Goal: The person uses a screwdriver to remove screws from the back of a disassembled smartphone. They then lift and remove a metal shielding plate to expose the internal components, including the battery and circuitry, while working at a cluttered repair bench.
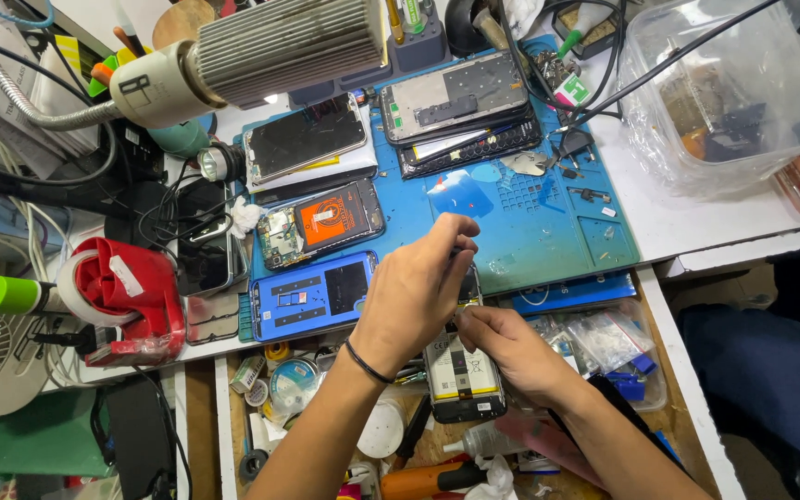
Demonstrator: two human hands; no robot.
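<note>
Cluttered blue mat [548, 231]; both hands, left hand [414, 292], right hand [511, 347], pinch opened phone [460, 375]; lamp [243, 56] overhead.

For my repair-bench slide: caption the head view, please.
Two bare hands, left hand and right hand, work on an opened phone above a blue mat.

The opened phone [463, 370] is held above the open drawer, just in front of the blue work mat. Its back cover is off, so the pale battery with black markings shows, and it fills most of the dark frame. The phone lies nearly flat, face down, its long side pointing away from the person. Its upper end is hidden behind the fingers.
</note>
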